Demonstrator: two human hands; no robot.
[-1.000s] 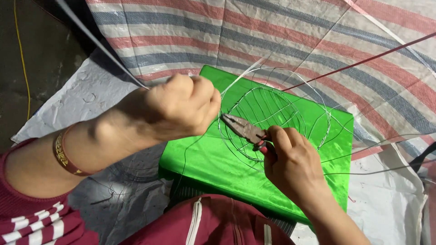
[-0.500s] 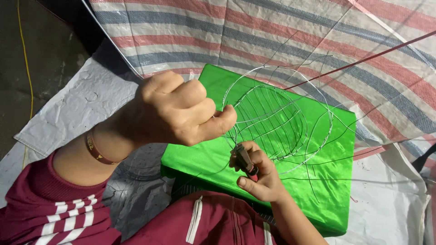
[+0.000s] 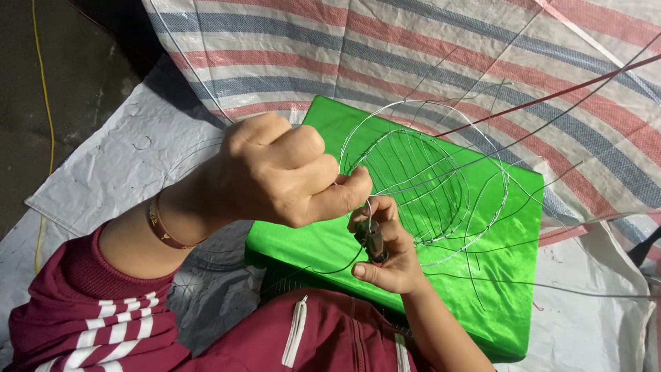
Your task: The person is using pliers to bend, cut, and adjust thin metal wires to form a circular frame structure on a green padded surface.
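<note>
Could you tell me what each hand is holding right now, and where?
Right hand grips small pliers around the handles; left hand pinches thin wire at the wire frame's rim.

Bright, even light from above; sharp focus; dim upper-left corner

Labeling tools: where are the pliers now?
Head view, lower centre: pliers gripped in the right hand, just below the left hand, over the green pad's near edge.
</note>
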